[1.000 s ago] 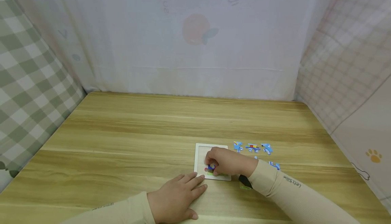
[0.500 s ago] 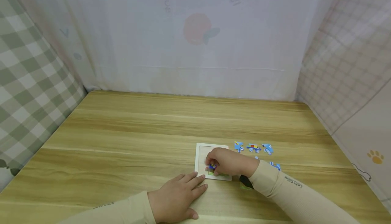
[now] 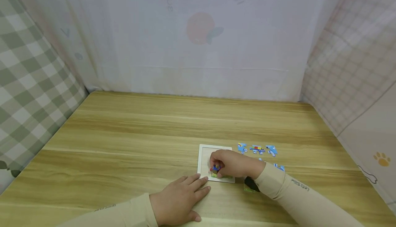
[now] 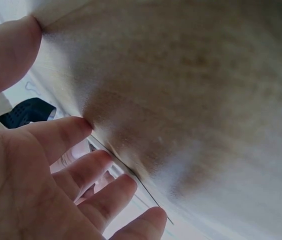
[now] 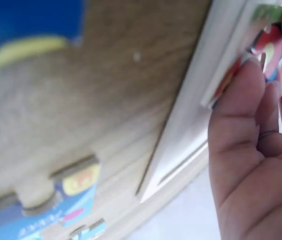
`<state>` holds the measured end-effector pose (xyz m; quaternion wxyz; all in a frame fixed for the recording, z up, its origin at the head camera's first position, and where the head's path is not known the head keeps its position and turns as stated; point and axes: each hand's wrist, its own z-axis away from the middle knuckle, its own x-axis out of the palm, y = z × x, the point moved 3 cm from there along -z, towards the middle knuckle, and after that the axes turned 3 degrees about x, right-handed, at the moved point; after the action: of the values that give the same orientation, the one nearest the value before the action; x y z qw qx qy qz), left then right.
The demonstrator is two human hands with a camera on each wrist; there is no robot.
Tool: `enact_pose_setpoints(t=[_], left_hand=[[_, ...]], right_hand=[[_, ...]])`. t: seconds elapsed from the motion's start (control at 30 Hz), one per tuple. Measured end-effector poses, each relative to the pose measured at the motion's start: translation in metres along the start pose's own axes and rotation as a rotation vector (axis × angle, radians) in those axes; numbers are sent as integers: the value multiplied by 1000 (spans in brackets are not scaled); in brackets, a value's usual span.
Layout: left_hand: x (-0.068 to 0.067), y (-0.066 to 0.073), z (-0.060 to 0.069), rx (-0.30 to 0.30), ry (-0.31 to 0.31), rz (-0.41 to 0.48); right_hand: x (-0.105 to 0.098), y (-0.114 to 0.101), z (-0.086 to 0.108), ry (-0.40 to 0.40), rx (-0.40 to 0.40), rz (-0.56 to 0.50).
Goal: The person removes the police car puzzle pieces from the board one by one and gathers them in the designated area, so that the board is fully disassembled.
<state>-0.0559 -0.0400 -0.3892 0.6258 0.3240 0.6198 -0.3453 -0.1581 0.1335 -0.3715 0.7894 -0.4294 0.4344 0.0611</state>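
Note:
My right hand (image 3: 231, 165) is over a white square puzzle frame (image 3: 200, 156), pinching a small jigsaw piece (image 3: 216, 169) near the frame's lower edge. The piece shows blue, yellow and green in the head view. A strip of another green-edged piece (image 3: 228, 176) lies in the frame under that hand, mostly covered. In the right wrist view, red and blue printing shows between the fingers (image 5: 246, 85). My left hand (image 3: 176, 201) lies with fingers spread, its fingertips at the frame's lower left corner and its thumb on the table.
Loose blue jigsaw pieces lie right of the frame, among them one with red and yellow blocks (image 3: 257, 149) and a corner-shaped one (image 3: 272, 150). A green-edged piece (image 3: 248, 188) is partly hidden below my right wrist. Cloth curtains (image 3: 198, 79) border the wooden table (image 3: 139, 123).
The right hand shifts very slightly to the right within the frame, and the pinched piece changes its angle a little. My left hand stays where it was.

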Motion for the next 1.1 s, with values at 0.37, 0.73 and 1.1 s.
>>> enact_pose_setpoints(t=[0.37, 0.73, 1.1], left_hand=[[-2, -1, -2, -2, 1, -17], [-4, 0, -1, 3, 3, -14], [-2, 1, -1, -5, 7, 4]], right_hand=[[0, 2, 0, 1, 37, -8], [0, 1, 2, 6, 48, -55], [-4, 3, 4, 14, 85, -191]])
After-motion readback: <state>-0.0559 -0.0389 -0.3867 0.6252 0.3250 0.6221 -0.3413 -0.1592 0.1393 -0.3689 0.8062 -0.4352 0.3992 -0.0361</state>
